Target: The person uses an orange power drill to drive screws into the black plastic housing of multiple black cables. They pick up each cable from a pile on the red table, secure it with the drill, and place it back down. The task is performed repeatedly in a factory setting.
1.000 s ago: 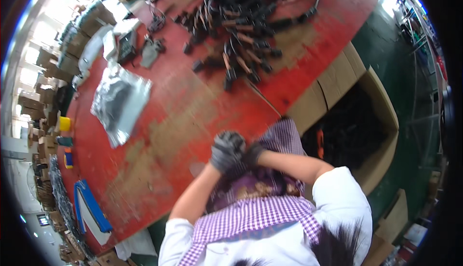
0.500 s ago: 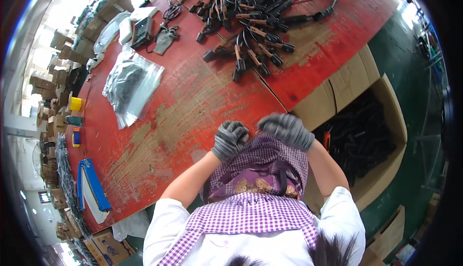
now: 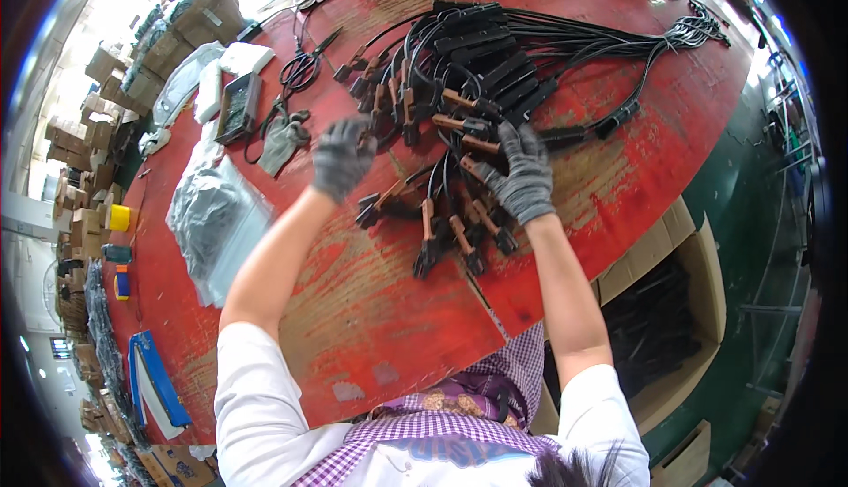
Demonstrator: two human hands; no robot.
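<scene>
Grey-gloved right hand (image 3: 523, 173) grip open on clamp pile (image 3: 450, 134); left hand (image 3: 343, 156) blurred, grip unclear.

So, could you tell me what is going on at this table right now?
A person in grey work gloves is reaching across a red table into a heap of black cables with brown-handled clamps. The right hand rests, fingers spread, on the clamps near the middle of the heap; whether it grips one is unclear. The left hand, blurred, is at the heap's left edge. Scissors and a spare glove lie to the left, and an open cardboard box holding dark parts stands beside the table.
</scene>
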